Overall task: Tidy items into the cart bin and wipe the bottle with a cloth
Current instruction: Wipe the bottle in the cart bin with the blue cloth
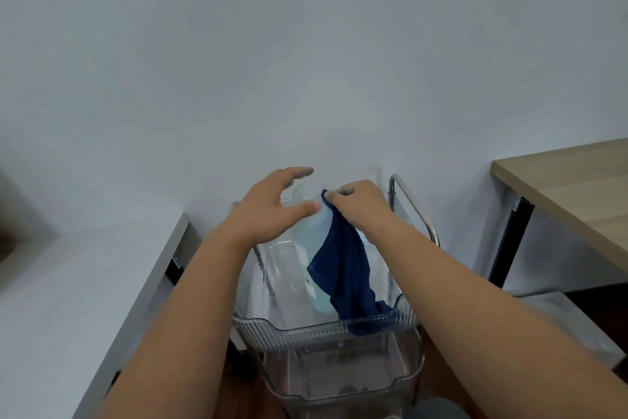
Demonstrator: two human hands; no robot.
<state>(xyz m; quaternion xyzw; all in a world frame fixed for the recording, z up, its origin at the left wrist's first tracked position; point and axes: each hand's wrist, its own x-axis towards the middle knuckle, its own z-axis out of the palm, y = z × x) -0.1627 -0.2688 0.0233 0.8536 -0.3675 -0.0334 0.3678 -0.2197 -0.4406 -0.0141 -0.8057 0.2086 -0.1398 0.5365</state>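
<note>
Bottle (307, 248) stands upright in the top clear cart bin (326, 328), pale blue liquid inside, a white label down its side; the cap end is hidden behind the hands.

Far left: a grey-white desk (85, 282) runs beside the cart, nothing on the part I can see.

Left hand (268, 208): fingers spread and fairly straight, thumb stretched toward the bottle's shoulder and seemingly touching it. Not closed round anything. Whether the palm rests on the bottle I cannot tell.

Centre: dark blue cloth (343, 272) hangs down the bottle's right side, its lower end draped over the bin's front rim.

Right hand (360, 202): fingers curled, pinching the cloth's top corner, held up against the upper part of the bottle.

Cart's metal handle (413, 204) rises just behind the right wrist. A second clear bin (343, 381) sits on the tier below. Far right: a wooden desk (571, 187), well apart from the cart.

Step in hand, as I read it: the wiping. The bottle is already in the bin, cloth laid on it.

Next move probably calls for the left hand to close on the bottle and steady it, while the right drags the cloth down the side. The bottle is tall, and an unsteadied push could tip it.
</note>
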